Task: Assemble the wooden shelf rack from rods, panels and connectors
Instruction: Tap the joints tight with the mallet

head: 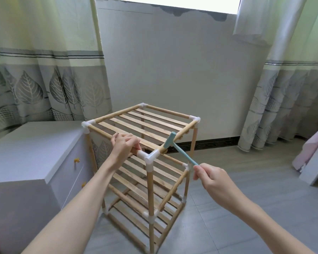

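Rack: wooden shelf rack [149, 173] upright on floor, under both hands.
Left hand: left hand [124, 143] curled round the top front rod [106, 135], beside the white corner connector [151, 158].
Right hand: right hand [212, 177] grips the teal mallet [180, 150] handle; head rests on the top side rod, beyond the corner.
Cabinet: white cabinet [31, 149] left of left forearm.

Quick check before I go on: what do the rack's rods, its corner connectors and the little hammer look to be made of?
Rods: pale unpainted wood, going by the visible grain and matte tan surface. Corner connectors: likely plastic, smooth, white and slightly translucent with a soft sheen. Hammer, gripped by the right hand: probably plastic or rubber, uniform matte teal on head and handle; the look does not settle which.
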